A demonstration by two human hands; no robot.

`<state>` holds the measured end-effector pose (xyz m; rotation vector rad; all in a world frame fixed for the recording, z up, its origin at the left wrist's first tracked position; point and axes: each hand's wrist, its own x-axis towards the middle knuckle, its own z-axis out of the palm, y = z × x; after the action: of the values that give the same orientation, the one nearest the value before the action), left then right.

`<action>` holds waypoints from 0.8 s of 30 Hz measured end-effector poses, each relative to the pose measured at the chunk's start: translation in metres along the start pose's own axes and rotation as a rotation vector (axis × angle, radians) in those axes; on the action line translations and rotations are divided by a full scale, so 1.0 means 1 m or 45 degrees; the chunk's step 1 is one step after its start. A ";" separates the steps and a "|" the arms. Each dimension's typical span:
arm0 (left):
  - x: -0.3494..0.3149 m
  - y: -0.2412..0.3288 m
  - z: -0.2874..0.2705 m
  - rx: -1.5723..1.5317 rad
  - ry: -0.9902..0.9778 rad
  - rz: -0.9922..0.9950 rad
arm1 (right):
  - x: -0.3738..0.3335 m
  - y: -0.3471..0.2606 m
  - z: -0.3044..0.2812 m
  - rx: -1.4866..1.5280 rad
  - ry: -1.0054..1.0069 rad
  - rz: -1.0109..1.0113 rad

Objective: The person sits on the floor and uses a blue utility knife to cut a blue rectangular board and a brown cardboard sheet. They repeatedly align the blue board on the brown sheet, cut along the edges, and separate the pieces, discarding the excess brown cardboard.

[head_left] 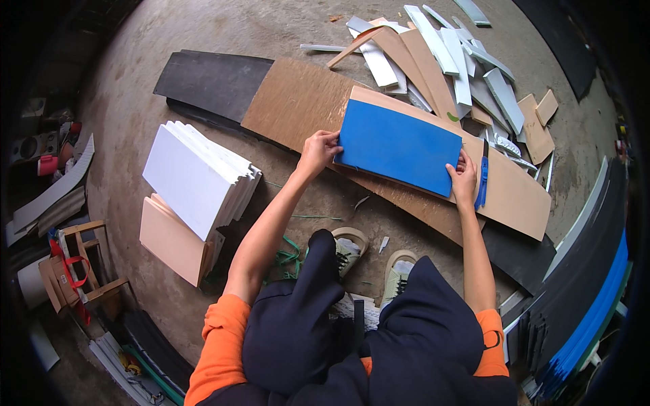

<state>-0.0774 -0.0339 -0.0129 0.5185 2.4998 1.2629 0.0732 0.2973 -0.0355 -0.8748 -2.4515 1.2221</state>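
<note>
Blue panel: a flat, rectangular, matte blue panel [401, 147] is lying over, or being held just above, the boards in front of me; I cannot tell whether its underside is touching throughout.
Left hand: my left hand [320, 150] is pinching the panel's left edge.
Right hand: my right hand [463, 177] is gripping near the lower right corner, well apart from the left.
Likely handling: I am judging it light and fairly stiff, perhaps foam-like; face probably not very slippery, corners probably denting easily.
Best hold: I am favouring the two short edges, fingers under and thumbs light, leaving the face unpressed.
Peach sheet: a broad, smooth, peach-coloured sheet [518, 196] is showing right of the panel.
Knife: a slim, blue-handled utility knife [483, 177] is lying on that sheet, just beside my right hand; I am minding it.
Base: a long, brown, wood-grained board [298, 101] is running beneath.
Left floor: a stack of white rectangular panels [189, 169] is sitting near my left forearm.
Far side: white and tan strip offcuts [460, 68] are lying heaped.
</note>
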 end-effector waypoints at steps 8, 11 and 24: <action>-0.006 0.001 -0.001 0.000 -0.003 -0.004 | -0.004 -0.005 -0.001 -0.017 0.002 -0.017; -0.008 0.000 -0.004 -0.013 -0.054 -0.046 | -0.006 -0.009 -0.001 -0.027 0.003 -0.021; -0.029 0.001 0.003 -0.110 -0.011 0.114 | -0.007 -0.003 -0.004 -0.029 -0.024 -0.037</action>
<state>-0.0506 -0.0440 -0.0112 0.6196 2.4270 1.3911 0.0798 0.2946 -0.0306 -0.8339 -2.4892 1.2000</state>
